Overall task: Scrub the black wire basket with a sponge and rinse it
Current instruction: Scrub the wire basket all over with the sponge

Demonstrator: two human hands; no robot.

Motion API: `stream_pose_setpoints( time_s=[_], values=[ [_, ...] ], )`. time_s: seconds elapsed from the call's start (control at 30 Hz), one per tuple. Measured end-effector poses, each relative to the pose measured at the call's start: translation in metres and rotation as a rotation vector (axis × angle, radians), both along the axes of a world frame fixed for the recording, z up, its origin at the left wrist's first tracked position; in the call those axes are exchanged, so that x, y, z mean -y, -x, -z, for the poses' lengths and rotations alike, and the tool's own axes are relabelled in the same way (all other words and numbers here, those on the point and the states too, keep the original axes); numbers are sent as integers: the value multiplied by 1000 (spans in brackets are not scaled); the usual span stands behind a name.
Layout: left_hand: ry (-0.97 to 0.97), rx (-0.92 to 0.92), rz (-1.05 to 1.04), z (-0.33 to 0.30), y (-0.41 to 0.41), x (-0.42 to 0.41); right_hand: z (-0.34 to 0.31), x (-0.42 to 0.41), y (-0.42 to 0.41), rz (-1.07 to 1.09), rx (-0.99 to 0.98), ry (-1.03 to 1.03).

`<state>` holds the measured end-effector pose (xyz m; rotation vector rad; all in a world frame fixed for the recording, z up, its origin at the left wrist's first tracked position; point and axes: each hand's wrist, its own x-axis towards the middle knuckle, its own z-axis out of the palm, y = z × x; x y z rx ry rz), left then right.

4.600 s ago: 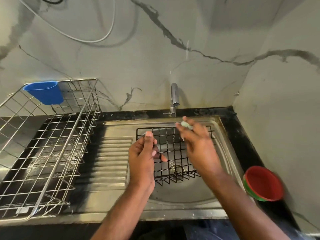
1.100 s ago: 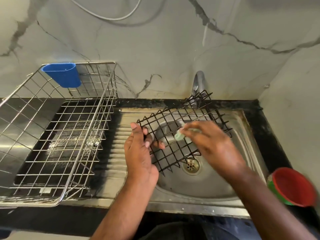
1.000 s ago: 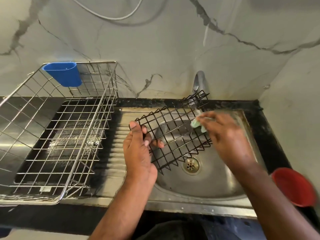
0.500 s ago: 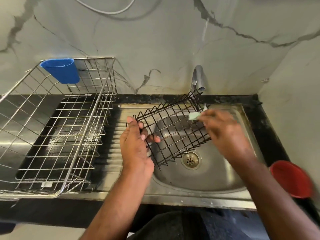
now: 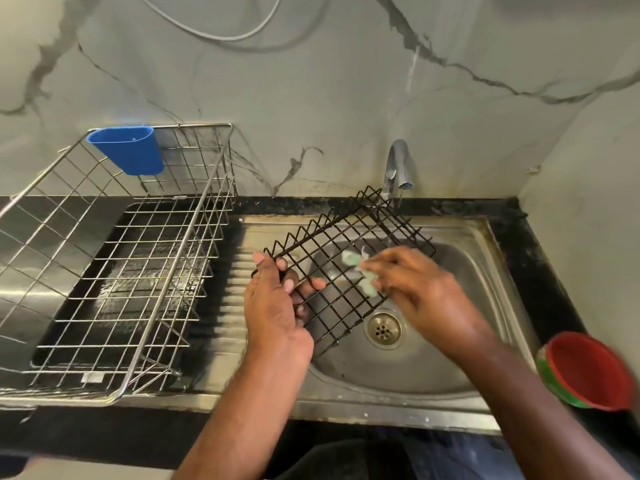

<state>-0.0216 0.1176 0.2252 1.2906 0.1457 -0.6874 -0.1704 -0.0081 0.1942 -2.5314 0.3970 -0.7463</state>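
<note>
At the far left, a large steel wire rack (image 5: 114, 271) is seen standing on the drainboard, a blue plastic cup (image 5: 130, 152) hung on its back rim. Its right wall stands close beside the ribbed strip of the steel sink (image 5: 498, 289), so little free room is left on that side. The left hand (image 5: 273, 306) is closed on the near-left corner of the black wire basket (image 5: 332, 271), thumb over the rim wire and fingers curled beneath the mesh. The basket is held above the sink bowl, tilted, with its long axis running from the near left up to the far right; its far corner reaches just under the tap (image 5: 398, 168), from which a thin stream of water is seen falling. The open side is turned up and toward the camera. The drain (image 5: 383, 329) lies uncovered just below the basket's near-right edge, and the bowl beyond it is open. A pale green sponge (image 5: 360, 271) is pressed against the mesh near the basket's middle, pinched in the closed fingers of the right hand (image 5: 422, 292), which is blurred. At the far right, a red and green bowl (image 5: 588, 372) sits on the black counter (image 5: 540, 271), near the right forearm.
</note>
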Motion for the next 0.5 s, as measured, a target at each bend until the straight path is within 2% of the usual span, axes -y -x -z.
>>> stream_pose_setpoints(
  time_s=[0.1, 0.17, 0.27, 0.4, 0.5],
  values=[
    [-16, 2, -7, -2, 1, -4, 0, 15, 5, 212, -8, -48],
    [-23, -9, -9, -3, 2, -4, -2, 12, 4, 240, 5, -88],
    [-37, -16, -4, -4, 3, -3, -7, -11, -3, 98, -5, -145],
    [-73, -8, -14, -7, 3, 1, -7, -32, -14, -197, -61, -61],
    [-85, 3, -5, -7, 2, -2, -5, -13, -12, -189, -55, -65]
  ],
)
